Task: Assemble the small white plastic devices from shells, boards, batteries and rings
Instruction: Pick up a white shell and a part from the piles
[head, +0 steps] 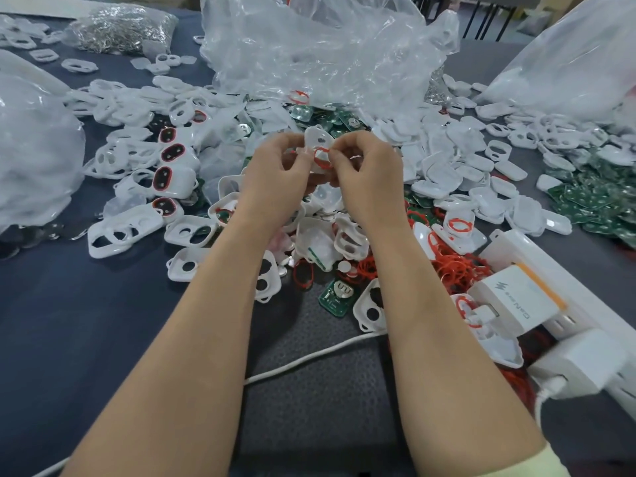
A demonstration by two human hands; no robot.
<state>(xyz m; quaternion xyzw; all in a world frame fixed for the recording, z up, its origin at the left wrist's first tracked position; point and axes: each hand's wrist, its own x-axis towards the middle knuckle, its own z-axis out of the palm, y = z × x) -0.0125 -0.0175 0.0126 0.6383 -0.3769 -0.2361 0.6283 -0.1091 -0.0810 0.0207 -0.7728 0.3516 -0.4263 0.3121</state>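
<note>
Both hands, left hand [275, 166] and right hand [364, 166], pinch a small white plastic shell [318, 139] above the counter [69, 321], fitting a thin red rubber ring [322, 157]. Five closed devices [172, 166] lie left; heaps of loose shells [464, 160] and green circuit boards [592, 208] suggest most work remains.

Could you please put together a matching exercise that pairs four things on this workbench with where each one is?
Things:
1. white shell with red ring
2. green circuit board
3. white charger
4. bag of metal rings

Places:
A. plugged into the power strip at the right
B. far left of the table
C. pinched between the left hand and the right hand
D. flat at the near edge of the parts pile

Pairs: 1-C, 2-D, 3-A, 4-B.
</note>
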